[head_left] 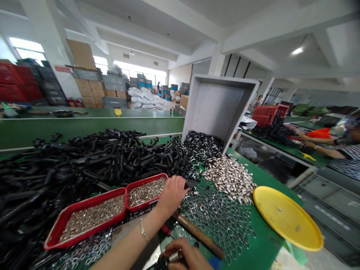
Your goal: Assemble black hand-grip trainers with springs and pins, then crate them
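Observation:
My left hand [173,193] is closed, reaching over the right end of a small red tray [165,175] of tiny metal pins. A dark flat-ended piece [190,184] sticks out from its fingers; the rest of it is hidden. My right hand [188,255], low at the front edge, has its fingers curled round a black part with a coiled metal spring [176,256] showing. Between the hands a wooden handle [201,234] lies slanting on the green table. Many loose metal rings [219,217] spread right of it.
Black handle-like parts [118,157] are heaped at left. A second red tray [84,204] holds small metal pieces. A tipped grey bin [216,105] spills black-and-silver screws, near metal sleeves [229,178]. A yellow round tray [287,217] overhangs the right edge. A co-worker's arms [323,146] show at far right.

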Tool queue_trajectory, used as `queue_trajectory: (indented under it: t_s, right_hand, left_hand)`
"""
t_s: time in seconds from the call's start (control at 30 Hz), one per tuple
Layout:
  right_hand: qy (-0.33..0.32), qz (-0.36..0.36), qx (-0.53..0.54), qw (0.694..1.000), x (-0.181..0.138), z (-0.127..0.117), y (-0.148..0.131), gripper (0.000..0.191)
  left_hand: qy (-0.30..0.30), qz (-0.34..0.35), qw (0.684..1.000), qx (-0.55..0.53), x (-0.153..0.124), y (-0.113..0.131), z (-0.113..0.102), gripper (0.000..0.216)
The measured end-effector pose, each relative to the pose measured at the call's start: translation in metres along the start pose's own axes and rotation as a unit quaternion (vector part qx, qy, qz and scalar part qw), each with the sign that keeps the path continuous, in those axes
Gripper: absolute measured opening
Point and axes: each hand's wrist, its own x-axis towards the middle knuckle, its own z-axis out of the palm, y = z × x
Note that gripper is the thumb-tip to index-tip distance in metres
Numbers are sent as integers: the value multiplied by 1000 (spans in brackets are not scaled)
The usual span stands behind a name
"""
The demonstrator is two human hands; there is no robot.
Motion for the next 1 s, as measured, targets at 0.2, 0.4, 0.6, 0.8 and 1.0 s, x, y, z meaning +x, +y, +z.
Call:
queue_trajectory:
  t_s: [0.2,0.4,0.6,0.8,1.0]
  right_hand:
    - [-27,23,269,963,19,27,4,50]
    - [-118,167,327,922,33,41,-7,51]
    - [2,-24,-74,997,85,46,-26,36]
    - [-20,-99,-223,970,98,56,-34,32]
    - [-10,-103,-258,961,96,51,-32,31]
  left_hand:
    - [61,-246,954,-159,-88,-42,-61,41]
    - [26,-442,824,-354,-187,-35,-84,39]
    - [17,-515,743,-426,-213,-22,-80,39]
    - [2,-518,729,-448,-215,-20,-77,40]
    - [-31,-513,734,-444,-212,-20,-70,40]
